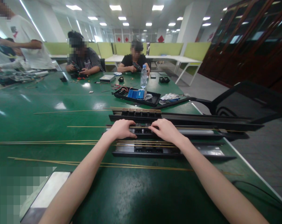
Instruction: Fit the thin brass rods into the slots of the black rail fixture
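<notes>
Fingers (131, 122) of left hand (121, 128) and right hand (167, 129), grip unclear, overlie a long black, silvery-floored rail (197, 132)

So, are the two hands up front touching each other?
Apart: the head view shows a clear gap, with black blocks in it, between the left hand and the right hand.

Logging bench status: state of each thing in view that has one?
Thin rods: lying flat, some across channels
Near channel: lying, open side up
Middle channel: lying, open side up
Far channel: lying
Bottle: upright, capped
Tray: open, holding items
Left hand: at middle channel, thumb and fingers apart
Right hand: at middle channel, grip unclear
Ceiling lights: lit
</notes>
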`<state>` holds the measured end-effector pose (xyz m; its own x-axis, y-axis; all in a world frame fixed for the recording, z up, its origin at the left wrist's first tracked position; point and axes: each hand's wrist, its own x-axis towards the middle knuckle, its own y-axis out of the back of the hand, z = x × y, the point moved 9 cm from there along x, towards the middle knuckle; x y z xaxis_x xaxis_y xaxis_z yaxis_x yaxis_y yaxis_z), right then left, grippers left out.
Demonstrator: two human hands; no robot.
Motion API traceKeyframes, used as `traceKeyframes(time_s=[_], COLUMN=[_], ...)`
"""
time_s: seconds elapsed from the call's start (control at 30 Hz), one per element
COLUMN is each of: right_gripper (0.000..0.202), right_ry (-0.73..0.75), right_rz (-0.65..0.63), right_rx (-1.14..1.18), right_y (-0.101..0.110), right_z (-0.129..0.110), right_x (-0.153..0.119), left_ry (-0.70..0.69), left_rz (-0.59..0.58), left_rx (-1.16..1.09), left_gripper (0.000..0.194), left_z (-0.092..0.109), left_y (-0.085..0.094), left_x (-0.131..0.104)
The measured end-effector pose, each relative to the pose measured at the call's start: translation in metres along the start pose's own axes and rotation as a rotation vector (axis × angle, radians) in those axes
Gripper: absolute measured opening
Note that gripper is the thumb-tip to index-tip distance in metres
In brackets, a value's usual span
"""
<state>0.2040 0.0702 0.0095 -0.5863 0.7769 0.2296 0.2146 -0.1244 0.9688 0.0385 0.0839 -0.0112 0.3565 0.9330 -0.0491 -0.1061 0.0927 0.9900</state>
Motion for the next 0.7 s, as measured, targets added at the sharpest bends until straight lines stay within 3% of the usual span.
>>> traceKeyframes(time_s=[0.7], right_gripper=[0.043], right_ry=[-0.024], right_rz=[0.025], right_rx=[-0.040], right_y=[0.0018], right_z=[-0.0023], right_x=[-0.0011], left_ry=[0.017], left_rz=[-0.012], left_rx=[0.006], left_gripper=[0.077], left_z=[-0.0008], left_y=[-0.0010], left_x=[-0.0001])
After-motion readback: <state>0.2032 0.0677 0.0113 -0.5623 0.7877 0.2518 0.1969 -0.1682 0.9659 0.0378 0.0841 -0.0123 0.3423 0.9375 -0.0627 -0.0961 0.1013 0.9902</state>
